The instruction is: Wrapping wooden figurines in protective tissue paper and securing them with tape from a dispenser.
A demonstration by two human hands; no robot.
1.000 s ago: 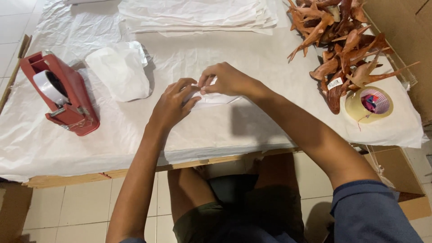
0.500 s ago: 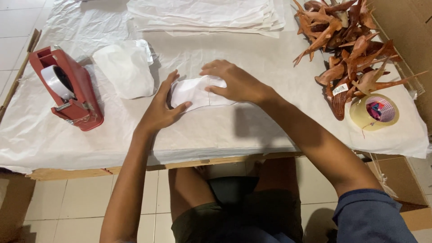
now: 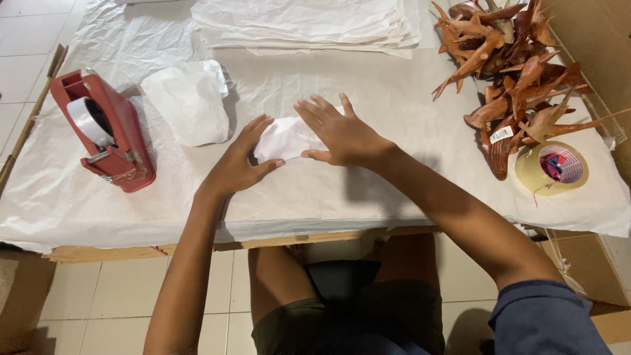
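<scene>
A small white paper-wrapped bundle (image 3: 284,138) lies on the paper-covered table (image 3: 368,197) in front of me. My left hand (image 3: 238,163) cups its left end, fingers against the paper. My right hand (image 3: 336,130) lies flat over its right end, fingers spread, pressing it down. What is inside the wrapping is hidden.
A red tape dispenser (image 3: 105,130) stands at the left. Beside it lies another white wrapped parcel (image 3: 187,102). A stack of white paper sheets (image 3: 309,23) is at the back. At the right are a pile of brown carved wooden figures (image 3: 509,66) and a tape roll (image 3: 552,167).
My hands were raised together, working the paper with the fingertips. Now both have come down and spread onto the bundle, the right hand flat on top of it.
</scene>
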